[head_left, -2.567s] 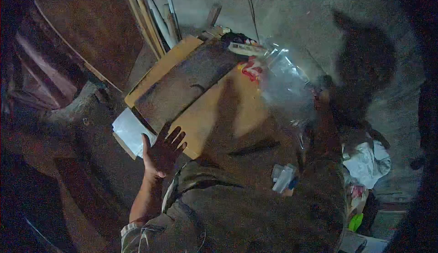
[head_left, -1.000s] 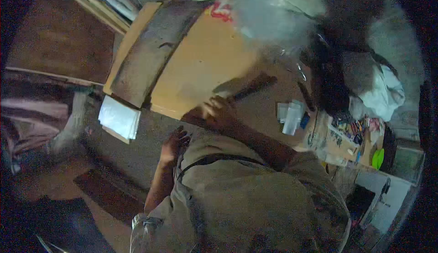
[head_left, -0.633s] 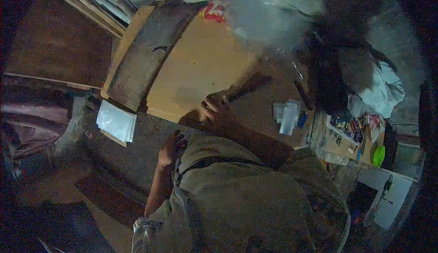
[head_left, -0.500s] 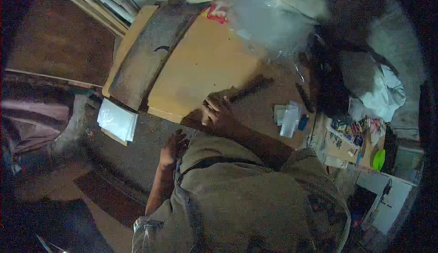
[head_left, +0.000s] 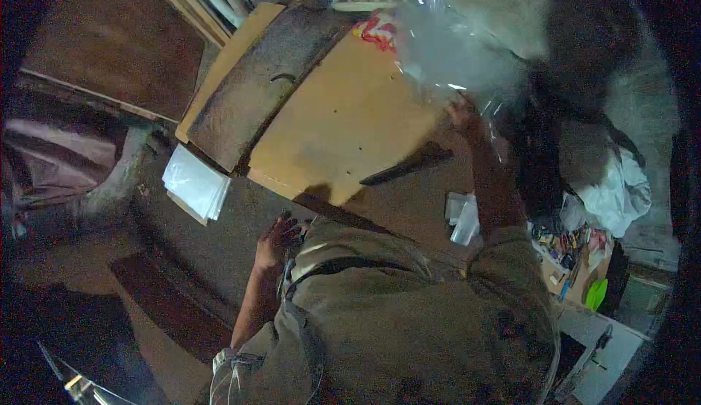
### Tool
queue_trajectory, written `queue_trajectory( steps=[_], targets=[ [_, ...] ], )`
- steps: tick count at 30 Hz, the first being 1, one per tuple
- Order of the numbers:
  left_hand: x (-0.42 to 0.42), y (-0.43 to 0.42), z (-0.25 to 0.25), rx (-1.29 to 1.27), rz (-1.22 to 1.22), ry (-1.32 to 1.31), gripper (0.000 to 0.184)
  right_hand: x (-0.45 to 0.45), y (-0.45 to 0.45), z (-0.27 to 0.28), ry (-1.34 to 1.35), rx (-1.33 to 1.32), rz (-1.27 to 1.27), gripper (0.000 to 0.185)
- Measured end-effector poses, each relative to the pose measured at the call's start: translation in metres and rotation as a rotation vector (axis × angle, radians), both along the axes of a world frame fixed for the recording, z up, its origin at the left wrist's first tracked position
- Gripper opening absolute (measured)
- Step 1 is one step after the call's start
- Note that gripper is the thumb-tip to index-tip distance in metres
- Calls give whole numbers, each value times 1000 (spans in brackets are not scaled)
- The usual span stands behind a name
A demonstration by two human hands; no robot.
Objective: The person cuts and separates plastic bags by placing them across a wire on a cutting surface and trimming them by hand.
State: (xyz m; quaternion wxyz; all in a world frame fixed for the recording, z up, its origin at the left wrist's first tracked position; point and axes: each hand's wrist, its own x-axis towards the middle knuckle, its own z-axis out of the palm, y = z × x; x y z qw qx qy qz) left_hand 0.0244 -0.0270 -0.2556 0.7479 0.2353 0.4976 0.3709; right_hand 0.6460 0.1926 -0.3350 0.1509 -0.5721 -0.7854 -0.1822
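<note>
My right hand point(head_left: 464, 113) is stretched out over the far right of the tan tabletop point(head_left: 328, 131), at the lower edge of a large clear plastic bag point(head_left: 456, 51). Its fingers are dim and partly blurred, so their grip on the plastic cannot be made out. Close to my body, below the table's front edge, my left hand point(head_left: 276, 241) hangs with fingers apart and nothing in them. A stack of whitish plastic sleeves point(head_left: 196, 182) juts out at the table's front left corner. More clear sleeves point(head_left: 462, 217) lie to the right, beside my right forearm.
A dark worn strip point(head_left: 285, 80) runs along the table's left side. Red and white packaging point(head_left: 376, 31) lies at the back. On the right are a cluttered small table point(head_left: 566, 288), a bright green object point(head_left: 596, 294) and a white bag point(head_left: 624, 189).
My right hand has moved from the table's front edge away to the far right, up to the plastic bag. My left hand stays nearly in place. The view has shifted slightly.
</note>
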Motion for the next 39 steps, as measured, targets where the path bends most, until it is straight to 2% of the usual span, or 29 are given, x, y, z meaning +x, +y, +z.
queue_trajectory(
  steps=[1, 5, 7, 8, 9, 11, 12, 14, 16, 17, 19, 20, 21, 23, 24, 26, 27, 28, 30, 32, 33, 35, 37, 39],
  targets=[
    [3, 2, 5, -95, 76, -84, 46, 23, 5, -11, -83, 4, 93, 42],
    [4, 7, 4, -197, 159, -169, 45, 14, -2, 37, -284, -62, 121, 36],
    [5, 8, 10, -89, 113, -151, 47, 2, -3, 49, 568, -480, -242, 34],
    [6, 9, 11, -89, 119, -151, 47, -8, -6, 59, 567, -482, -237, 34],
    [5, 9, 12, -115, 140, -140, 48, -31, -12, 82, 505, -593, -304, 33],
    [2, 9, 10, -138, 176, -126, 49, -54, -28, 94, 440, -705, -354, 33],
    [0, 8, 4, -95, 158, -94, 50, -61, -38, 93, 769, -638, -303, 30],
    [0, 9, 3, -52, 152, -61, 50, -81, -56, 114, 825, -593, -286, 26],
    [-2, 9, 17, 61, 128, 4, 52, -116, -86, 142, 532, -464, -243, 25],
    [-1, 13, 21, 63, 161, 22, 52, -115, -101, 139, 510, -305, -179, 25],
    [-5, 18, 26, -153, 398, 46, 55, -78, -82, 67, 1324, -717, -425, 29],
    [-12, 12, 17, -77, 390, 41, 63, -81, -87, 65, 1326, -731, -394, 29],
    [-15, 11, 14, -66, 418, 51, 63, -84, -101, 67, 559, -497, -183, 28],
    [-18, 10, 11, -106, 616, -54, 72, -102, -113, 79, -188, -196, 45, 28],
    [-27, 5, 7, -73, 623, -70, 81, -129, -117, 92, 728, -500, 57, 27],
    [-39, 6, -4, -43, 722, -101, 83, -178, -111, 115, 1642, -802, 81, 27],
    [-47, 6, -10, -25, 801, -135, 84, -203, -106, 122, 1222, -698, 89, 26],
    [-46, 11, 13, -62, 881, -102, 81, -220, -104, 126, 813, -573, 97, 25],
    [-60, 18, 13, -22, 927, -84, 74, -246, -97, 114, 837, -631, 150, 25],
    [-67, 28, 16, 51, 1040, -77, 57, -283, -94, 120, 853, -684, 201, 26],
    [-74, 33, 20, 54, 1059, -85, 57, -313, -99, 137, 822, -626, 208, 23],
    [-83, 40, 29, -98, 898, 135, 57, -350, -106, 151, 785, -563, 231, 22],
    [-74, 46, 27, 150, 953, 379, 54, -369, -109, 150, 780, -768, 243, 21],
    [-79, 54, 33, -58, 1022, 226, 47, -379, -115, 149, 707, -823, 274, 24]
  ],
)
